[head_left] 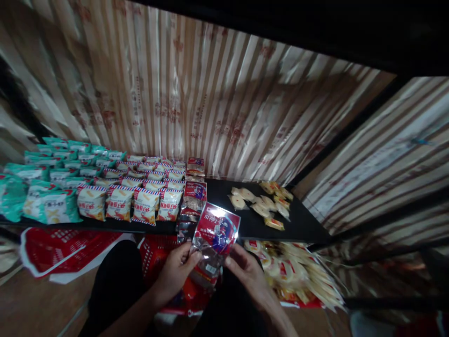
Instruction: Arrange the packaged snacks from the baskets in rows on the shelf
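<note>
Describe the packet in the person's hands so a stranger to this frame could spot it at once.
Find the black shelf lined with snacks. Before its front edge, the left hand and right hand hold a clear packet with a red top panel. Unlike the matching packets lying on the shelf, it is lifted and catches glare.

Snack packet (216,236) held in both hands: glossy plastic film, clear lower part, strong glare on red printed top. Shelf (305,224): smooth black board, matt. Packets in rows (122,199): shiny printed plastic. Back wall covering (210,107): striped sheeting, creased, sheen. Baskets (59,250) below: red plastic mesh.
</note>
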`<action>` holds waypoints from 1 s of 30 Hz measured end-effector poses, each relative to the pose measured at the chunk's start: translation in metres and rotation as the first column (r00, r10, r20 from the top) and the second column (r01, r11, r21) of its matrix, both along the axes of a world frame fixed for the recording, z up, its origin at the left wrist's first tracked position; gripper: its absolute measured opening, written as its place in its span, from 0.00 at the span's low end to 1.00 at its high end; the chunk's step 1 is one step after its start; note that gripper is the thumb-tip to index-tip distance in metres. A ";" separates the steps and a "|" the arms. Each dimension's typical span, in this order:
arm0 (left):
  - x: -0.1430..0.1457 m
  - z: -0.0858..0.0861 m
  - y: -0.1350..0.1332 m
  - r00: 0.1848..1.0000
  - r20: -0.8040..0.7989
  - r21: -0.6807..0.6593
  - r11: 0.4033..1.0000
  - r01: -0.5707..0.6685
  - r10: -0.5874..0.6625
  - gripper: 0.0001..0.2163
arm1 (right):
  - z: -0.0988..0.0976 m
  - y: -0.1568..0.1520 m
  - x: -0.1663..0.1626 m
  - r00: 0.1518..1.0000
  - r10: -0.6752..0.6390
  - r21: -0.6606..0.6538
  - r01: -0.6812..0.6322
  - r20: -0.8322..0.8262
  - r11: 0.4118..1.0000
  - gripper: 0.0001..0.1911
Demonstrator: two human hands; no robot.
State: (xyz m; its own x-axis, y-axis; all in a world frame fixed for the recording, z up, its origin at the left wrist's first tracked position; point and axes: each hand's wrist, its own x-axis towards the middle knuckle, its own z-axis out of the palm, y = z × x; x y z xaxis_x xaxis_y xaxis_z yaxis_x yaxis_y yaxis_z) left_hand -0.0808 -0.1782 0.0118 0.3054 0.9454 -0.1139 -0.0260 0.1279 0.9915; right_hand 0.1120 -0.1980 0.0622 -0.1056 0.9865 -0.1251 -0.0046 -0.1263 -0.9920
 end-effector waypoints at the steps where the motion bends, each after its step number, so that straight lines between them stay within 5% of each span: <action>1: 0.003 0.003 0.002 1.000 0.004 0.001 1.000 0.003 -0.003 0.17 | -0.001 -0.001 -0.002 1.000 -0.004 0.010 0.004 -0.002 1.000 0.22; 8: 0.012 0.027 0.005 0.968 0.183 -0.066 0.980 0.186 -0.171 0.21 | -0.024 0.007 -0.002 0.949 -0.315 0.008 0.315 -0.020 0.949 0.24; 12: 0.012 0.037 0.008 0.980 0.186 -0.141 0.985 0.101 -0.074 0.21 | -0.028 0.018 -0.005 0.900 -0.435 0.027 0.434 0.030 0.901 0.24; 17: 0.014 0.039 0.023 0.993 0.087 -0.134 0.988 -0.070 0.082 0.17 | -0.014 0.035 -0.015 0.917 -0.398 0.064 0.396 0.014 0.916 0.23; 22: 0.016 0.037 0.044 0.987 0.088 -0.049 0.991 -0.127 0.131 0.17 | -0.004 0.048 -0.022 0.976 -0.202 0.054 0.207 -0.085 0.977 0.25; 25: 0.018 0.033 0.057 0.981 0.109 0.005 0.987 -0.163 0.162 0.19 | -0.006 0.059 -0.022 0.974 -0.195 0.056 0.203 -0.117 0.978 0.28; 30: 0.019 0.033 0.076 0.961 -0.043 0.266 0.931 -0.251 0.272 0.24 | -0.006 0.099 -0.016 0.951 -0.258 0.077 0.274 -0.170 0.959 0.31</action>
State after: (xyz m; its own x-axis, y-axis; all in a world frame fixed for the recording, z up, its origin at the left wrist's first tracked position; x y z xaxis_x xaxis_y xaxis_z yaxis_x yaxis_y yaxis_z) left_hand -0.0616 -0.1021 0.0447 0.0432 0.9908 0.1285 0.0545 -0.1307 0.9899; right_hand 0.0960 -0.0989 0.0567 0.1522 0.9879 -0.0289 -0.1804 -0.0009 -0.9836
